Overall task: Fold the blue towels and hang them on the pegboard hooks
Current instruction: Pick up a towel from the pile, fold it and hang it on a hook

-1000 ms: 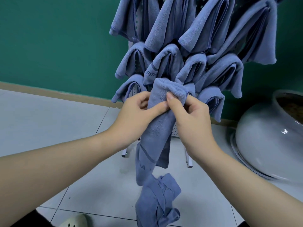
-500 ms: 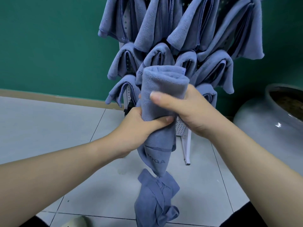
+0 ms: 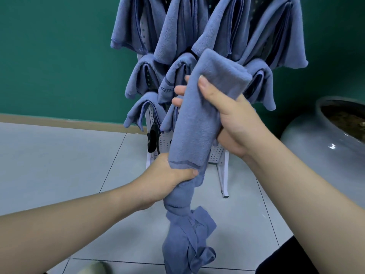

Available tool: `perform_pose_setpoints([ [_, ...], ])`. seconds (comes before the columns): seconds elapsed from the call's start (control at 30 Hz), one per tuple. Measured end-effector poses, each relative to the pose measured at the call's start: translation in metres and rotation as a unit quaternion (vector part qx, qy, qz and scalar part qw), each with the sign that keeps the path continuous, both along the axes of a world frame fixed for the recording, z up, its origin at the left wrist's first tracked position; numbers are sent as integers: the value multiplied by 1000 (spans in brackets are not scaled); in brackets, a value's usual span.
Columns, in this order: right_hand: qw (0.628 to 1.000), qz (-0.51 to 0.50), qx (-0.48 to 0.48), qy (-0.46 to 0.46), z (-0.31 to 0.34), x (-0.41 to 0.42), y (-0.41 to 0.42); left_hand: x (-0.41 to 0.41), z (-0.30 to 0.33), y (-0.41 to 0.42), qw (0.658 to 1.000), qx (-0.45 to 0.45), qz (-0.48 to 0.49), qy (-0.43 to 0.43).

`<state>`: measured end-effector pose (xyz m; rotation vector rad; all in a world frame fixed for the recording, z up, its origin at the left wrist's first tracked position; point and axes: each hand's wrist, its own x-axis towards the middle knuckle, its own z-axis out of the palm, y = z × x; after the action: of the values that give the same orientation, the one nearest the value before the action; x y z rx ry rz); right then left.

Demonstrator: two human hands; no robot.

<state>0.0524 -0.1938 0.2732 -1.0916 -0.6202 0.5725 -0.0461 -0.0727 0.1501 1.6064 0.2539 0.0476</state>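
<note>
We hold one folded blue terry towel (image 3: 199, 119) between both hands: our right hand (image 3: 233, 119) wraps its upper half, thumb across the front and fingers curled round the back, while our left hand (image 3: 167, 180) clamps the lower end in a closed fist. Above the right-hand grip the folded top of the towel stands free, tilted toward the rack; below the left-hand grip its tail hangs toward a crumpled heap of blue cloth (image 3: 189, 242) on the pale tiled floor (image 3: 59, 165). Just behind our grip, the white perforated pegboard stand (image 3: 215, 155) already carries many folded blue towels (image 3: 177, 26) draped in rows. We judge the task well advanced: this towel is folded but not yet hung, and the floor heap looks unfolded. Well right of the grip sits a grey glazed pot (image 3: 320, 151).
</note>
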Motion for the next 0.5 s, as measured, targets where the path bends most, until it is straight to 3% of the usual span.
perform_pose_setpoints([
  [0.13,999,-25,28,25,9,7,-8,-5,-5,4,996,1,-82,31],
  [0.3,996,-54,44,51,13,16,-16,-8,-10,6,992,29,-115,45],
  [0.5,996,-53,12,74,10,14,-18,-11,20,23,972,116,-189,83],
])
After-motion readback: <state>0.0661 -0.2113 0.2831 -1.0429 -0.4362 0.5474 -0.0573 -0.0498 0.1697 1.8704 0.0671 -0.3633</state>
